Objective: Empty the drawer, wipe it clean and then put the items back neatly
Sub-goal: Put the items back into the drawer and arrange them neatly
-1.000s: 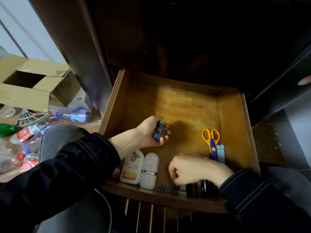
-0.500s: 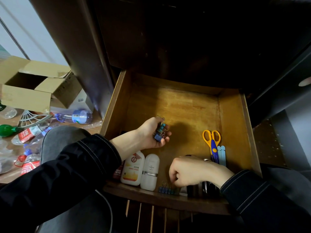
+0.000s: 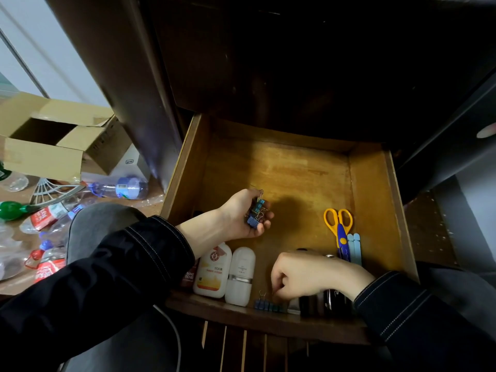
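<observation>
The wooden drawer [image 3: 290, 167] is pulled out in front of me. My left hand [image 3: 243, 214] hovers over its floor, cupped around a bunch of blue binder clips [image 3: 256, 213]. My right hand [image 3: 303, 272] is down at the front wall with its fingers pinched just above a row of blue and green binder clips [image 3: 269, 306]; whether it holds one is hidden. Two white bottles [image 3: 213, 271] [image 3: 240, 275] lie at the front left. Yellow-handled scissors [image 3: 339, 226] and pale blue sticks [image 3: 354, 247] lie on the right. Dark round items [image 3: 332, 302] sit under my right wrist.
An open cardboard box [image 3: 48, 138], a white box [image 3: 128, 165], several plastic bottles [image 3: 120, 187] and a green object [image 3: 10, 210] clutter the floor to the left. A dark cabinet [image 3: 295, 63] looms over the drawer's back. My grey-trousered knee [image 3: 94, 221] is by the drawer's left side.
My right hand has dropped slightly toward the row of clips at the drawer front. The left hand keeps its bunch of clips in about the same place.
</observation>
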{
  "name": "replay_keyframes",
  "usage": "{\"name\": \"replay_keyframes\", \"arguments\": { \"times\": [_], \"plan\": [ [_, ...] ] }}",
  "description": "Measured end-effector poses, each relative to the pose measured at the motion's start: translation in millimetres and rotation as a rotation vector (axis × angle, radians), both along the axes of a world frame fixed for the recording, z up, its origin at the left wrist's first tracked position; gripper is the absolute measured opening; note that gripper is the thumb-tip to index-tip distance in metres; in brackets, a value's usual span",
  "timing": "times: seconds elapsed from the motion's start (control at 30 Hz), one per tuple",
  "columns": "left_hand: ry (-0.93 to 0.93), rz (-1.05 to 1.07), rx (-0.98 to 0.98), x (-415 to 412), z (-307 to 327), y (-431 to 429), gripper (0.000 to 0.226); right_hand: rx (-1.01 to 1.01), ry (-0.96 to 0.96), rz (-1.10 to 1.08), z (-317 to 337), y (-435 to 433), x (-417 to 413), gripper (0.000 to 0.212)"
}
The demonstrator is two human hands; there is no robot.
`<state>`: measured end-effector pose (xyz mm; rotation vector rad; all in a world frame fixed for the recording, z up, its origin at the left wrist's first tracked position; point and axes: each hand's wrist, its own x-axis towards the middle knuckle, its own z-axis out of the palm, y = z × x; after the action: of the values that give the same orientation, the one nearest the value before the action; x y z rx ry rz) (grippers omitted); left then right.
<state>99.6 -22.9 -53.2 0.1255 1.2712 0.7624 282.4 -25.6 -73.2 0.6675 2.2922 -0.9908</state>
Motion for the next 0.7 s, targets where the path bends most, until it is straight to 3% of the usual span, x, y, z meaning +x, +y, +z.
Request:
{"name": "replay_keyframes", "arguments": {
  "times": [0.17, 0.3, 0.5, 0.7],
  "plan": [
    [0.062, -0.116, -0.002, 2, -3, -3, 0.03, 0.253, 0.232, -0.382, 7, 17, 4, 0.035],
    [0.099, -0.29, -0.023, 11, -4, -6, 0.029, 0.303, 0.454, -0.665, 12, 20, 2, 0.023],
    [0.092, -0.424, 0.009, 14, -5, -7, 0.032, 0.259, 0.52, -0.689, 12, 21, 1, 0.012],
    [0.094, -0.415, 0.02, 14, -4, -8, 0.033, 0.243, 0.543, -0.638, 17, 19, 1, 0.018]
  ]
}}
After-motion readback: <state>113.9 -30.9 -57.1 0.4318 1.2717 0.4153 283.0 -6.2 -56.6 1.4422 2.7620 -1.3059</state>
